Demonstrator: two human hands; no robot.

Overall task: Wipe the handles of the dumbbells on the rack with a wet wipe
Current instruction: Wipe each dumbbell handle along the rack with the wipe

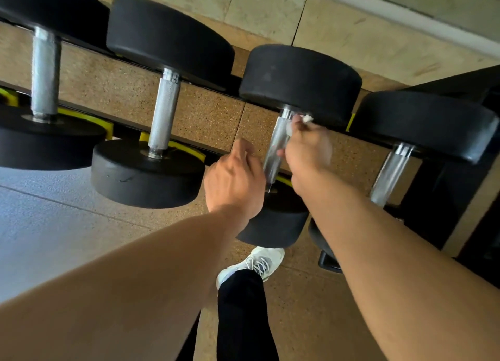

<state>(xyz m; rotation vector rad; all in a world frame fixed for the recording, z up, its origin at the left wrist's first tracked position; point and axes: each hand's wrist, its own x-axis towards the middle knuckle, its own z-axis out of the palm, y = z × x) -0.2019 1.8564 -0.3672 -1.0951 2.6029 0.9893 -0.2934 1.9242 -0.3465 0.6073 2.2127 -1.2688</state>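
Four black dumbbells across the rack (216, 151), chrome handles running front to back. Third dumbbell (300, 82) from the left under work. Right hand (308, 149) curled against the right side of its handle (276, 147), near the far head, pinching a white wet wipe (307, 118). Wipe bunched at the fingertips, poking out just beyond them, pressed where handle meets far head. Hand motion-blurred, so exact finger wrap hard to read. Left hand (235, 179) just left of the same handle, near its front end, fingers loosely curled, holding nothing, apparently not touching the chrome. Neighbouring handle (163, 112) to the left bare. White sneaker (251, 264) on the speckled floor (297, 320) below the rack.
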